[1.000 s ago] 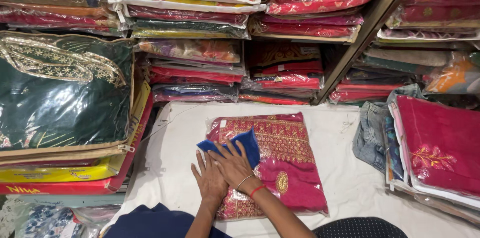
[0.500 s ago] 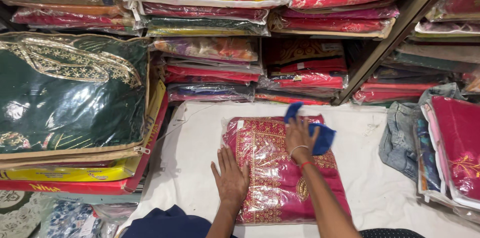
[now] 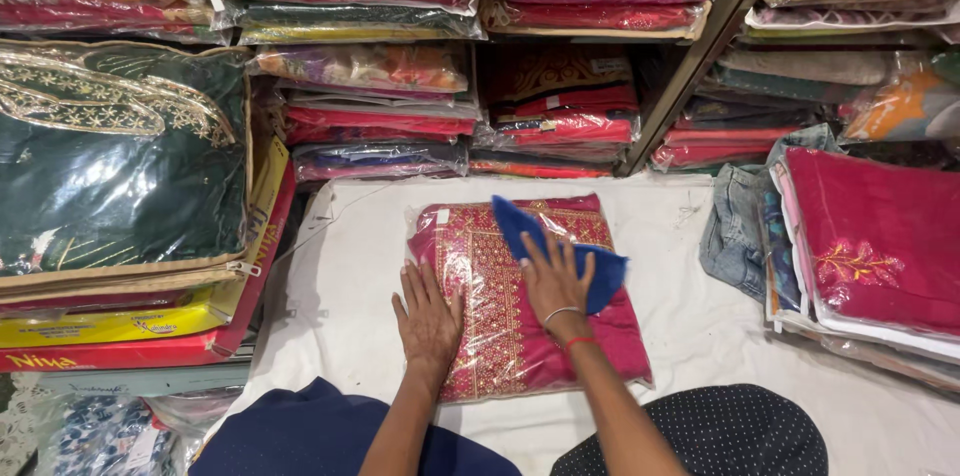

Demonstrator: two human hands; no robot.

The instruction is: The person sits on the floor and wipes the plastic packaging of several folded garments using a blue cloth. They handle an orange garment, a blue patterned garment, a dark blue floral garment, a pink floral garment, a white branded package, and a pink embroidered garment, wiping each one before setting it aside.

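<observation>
Red and gold fabric, sealed in a clear plastic packet, is laid flat on the white sheet in the middle of the scene, near the person's knees and in front of the shelves filled with similar folded packets. The left hand is pressed on the packet's near left part with the fingers spread flat and nothing gripped, probably so that the slippery packet is kept from sliding. The right hand is laid with open, stretched fingers on a blue cloth, which is held against the packet's far right part, seemingly so that the plastic can be wiped.
</observation>
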